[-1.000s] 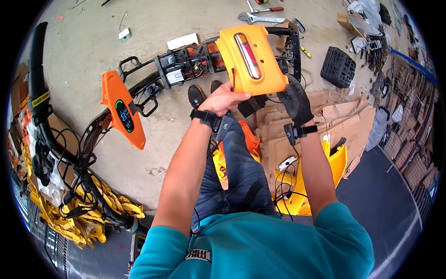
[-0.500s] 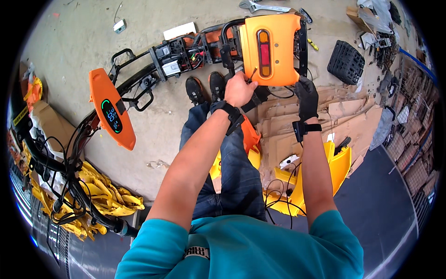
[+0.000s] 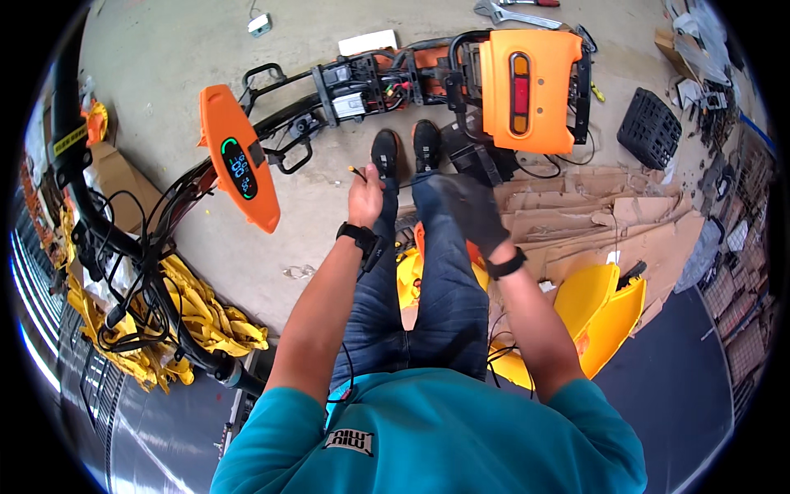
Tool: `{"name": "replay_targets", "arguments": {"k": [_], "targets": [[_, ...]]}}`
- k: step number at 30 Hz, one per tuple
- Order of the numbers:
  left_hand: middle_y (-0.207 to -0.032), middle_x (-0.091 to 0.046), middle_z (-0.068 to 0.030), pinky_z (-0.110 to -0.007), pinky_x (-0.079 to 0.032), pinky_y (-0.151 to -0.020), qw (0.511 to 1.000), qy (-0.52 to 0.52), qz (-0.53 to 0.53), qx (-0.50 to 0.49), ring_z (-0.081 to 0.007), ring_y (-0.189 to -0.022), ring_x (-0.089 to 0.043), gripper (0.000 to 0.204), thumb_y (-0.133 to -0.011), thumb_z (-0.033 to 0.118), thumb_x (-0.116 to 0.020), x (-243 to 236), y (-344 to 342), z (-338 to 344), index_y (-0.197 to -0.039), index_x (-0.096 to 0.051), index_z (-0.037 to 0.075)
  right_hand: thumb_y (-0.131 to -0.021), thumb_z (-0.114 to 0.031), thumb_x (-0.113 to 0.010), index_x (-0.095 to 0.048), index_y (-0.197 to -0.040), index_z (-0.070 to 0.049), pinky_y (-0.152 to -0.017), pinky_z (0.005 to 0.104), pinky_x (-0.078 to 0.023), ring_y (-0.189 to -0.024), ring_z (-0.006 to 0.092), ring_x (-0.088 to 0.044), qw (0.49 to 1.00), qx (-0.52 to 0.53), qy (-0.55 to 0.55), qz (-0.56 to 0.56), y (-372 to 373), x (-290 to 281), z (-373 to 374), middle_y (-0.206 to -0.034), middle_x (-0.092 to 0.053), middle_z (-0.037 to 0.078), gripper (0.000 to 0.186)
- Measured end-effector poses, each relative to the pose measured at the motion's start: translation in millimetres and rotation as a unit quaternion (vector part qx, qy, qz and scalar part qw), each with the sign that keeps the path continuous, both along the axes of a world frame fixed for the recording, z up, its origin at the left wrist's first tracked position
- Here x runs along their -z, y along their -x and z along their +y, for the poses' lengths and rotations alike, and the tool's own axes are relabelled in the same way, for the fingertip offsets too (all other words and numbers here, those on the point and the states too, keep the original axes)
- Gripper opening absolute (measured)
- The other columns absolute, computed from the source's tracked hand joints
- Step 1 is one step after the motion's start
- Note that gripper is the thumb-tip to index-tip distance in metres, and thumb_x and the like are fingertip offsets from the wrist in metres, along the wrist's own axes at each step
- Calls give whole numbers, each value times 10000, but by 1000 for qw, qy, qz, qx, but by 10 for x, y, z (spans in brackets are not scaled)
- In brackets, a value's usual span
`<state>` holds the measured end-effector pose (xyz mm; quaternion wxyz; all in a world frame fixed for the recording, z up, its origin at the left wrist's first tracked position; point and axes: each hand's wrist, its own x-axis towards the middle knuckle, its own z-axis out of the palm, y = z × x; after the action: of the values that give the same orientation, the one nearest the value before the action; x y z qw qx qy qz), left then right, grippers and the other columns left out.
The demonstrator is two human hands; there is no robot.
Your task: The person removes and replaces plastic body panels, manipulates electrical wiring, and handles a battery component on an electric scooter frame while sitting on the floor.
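My bare left hand [image 3: 364, 198] is over the floor left of my legs, fingers closed on a short black cable end [image 3: 359, 174] with a yellowish tip. My right hand [image 3: 473, 210], in a dark glove, is over my right thigh; motion smears its fingers. Beyond both hands stretches a stripped scooter frame [image 3: 378, 82] with exposed wiring. At its right end sits an orange rear panel [image 3: 543, 90] holding a red and amber tail light [image 3: 519, 95]. Toward its left end is an orange dashboard [image 3: 239, 165] with a lit display.
Flattened cardboard [image 3: 568, 206] and yellow body panels [image 3: 597, 321] lie at the right. A black plastic basket [image 3: 648, 128] and an adjustable wrench [image 3: 518, 15] are on the floor farther off. Handlebar tubing [image 3: 115, 239] with loose cables and a yellow parts pile [image 3: 206, 305] occupy the left.
Both hands have come away from the orange rear panel and moved left. The left one still grips a black cable end. My view has shifted, so the scooter appears farther right.
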<state>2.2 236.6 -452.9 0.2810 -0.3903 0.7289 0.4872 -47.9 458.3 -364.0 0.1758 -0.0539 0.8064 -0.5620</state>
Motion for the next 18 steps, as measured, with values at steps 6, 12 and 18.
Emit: {"name": "replay_targets", "arguments": {"k": [6, 12, 18], "targets": [[-556, -592, -106, -330, -478, -477, 982, -182, 23, 44, -228, -471, -609, 266, -906, 216, -473, 207, 24, 49, -795, -572, -5, -878, -275, -565, -633, -1059, -66, -741, 381, -485, -855, 302, -636, 976, 2, -49, -214, -119, 736, -924, -950, -644, 200, 285], [-661, -639, -187, -394, -518, -653, 951, -72, 37, 297, -360, -705, -646, 138, -753, 138, -573, 722, 11, 30, -729, -664, 36, -875, -127, -618, -637, -1115, 8, -781, 252, -478, -880, 99, -587, 913, 96, 197, -344, -211, 1236, -931, -972, -675, 37, 276], [-787, -669, -163, -380, -507, -710, 976, -84, -2, 199, -279, -818, -665, 332, -758, 217, -668, 848, 90, -5, -889, -638, -87, -913, -168, -571, -638, -985, -28, -601, 264, -469, -697, 111, -588, 911, 198, 201, -301, -264, 1855, -749, -801, -655, 32, 172]]}}
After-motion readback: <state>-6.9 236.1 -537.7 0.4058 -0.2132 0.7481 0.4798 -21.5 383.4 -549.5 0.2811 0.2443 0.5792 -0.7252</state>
